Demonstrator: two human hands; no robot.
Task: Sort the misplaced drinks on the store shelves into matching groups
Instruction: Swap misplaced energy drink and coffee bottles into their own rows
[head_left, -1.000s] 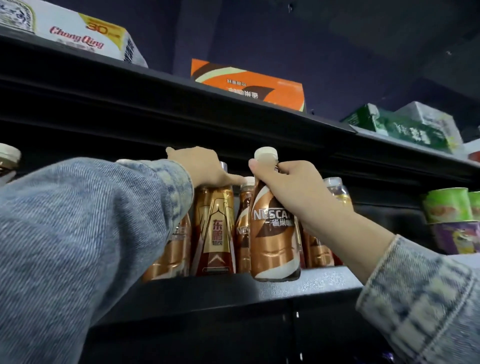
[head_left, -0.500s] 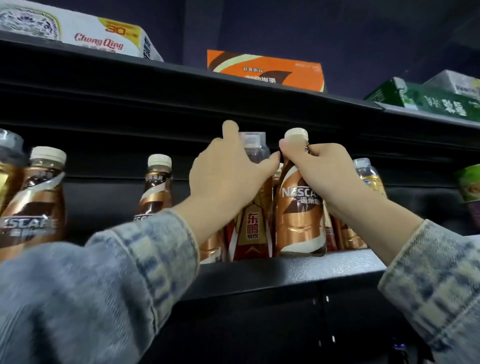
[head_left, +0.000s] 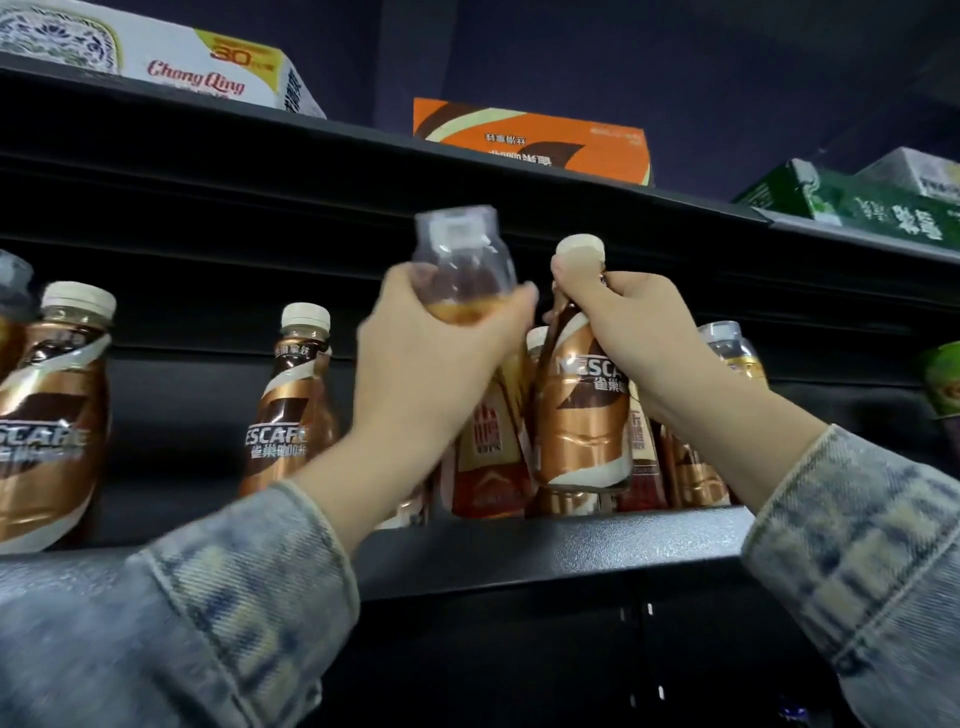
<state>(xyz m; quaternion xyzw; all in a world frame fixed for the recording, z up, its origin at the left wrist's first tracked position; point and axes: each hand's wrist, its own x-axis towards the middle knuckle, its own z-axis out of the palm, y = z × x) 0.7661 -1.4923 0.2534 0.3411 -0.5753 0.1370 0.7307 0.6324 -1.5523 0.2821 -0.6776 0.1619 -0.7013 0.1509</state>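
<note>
nescafé bottle (head_left: 582, 415) in right hand (head_left: 639, 332)

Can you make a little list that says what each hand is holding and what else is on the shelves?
left hand: gripping a clear-capped red and gold bottle by its neck
right hand: gripping a Nescafe bottle near its cream cap
held Nescafe bottle: its base looks raised off the shelf
other Nescafe bottles: two further left
behind the hands: more bottles, partly hidden
top shelf: white box, orange box, green box
</note>
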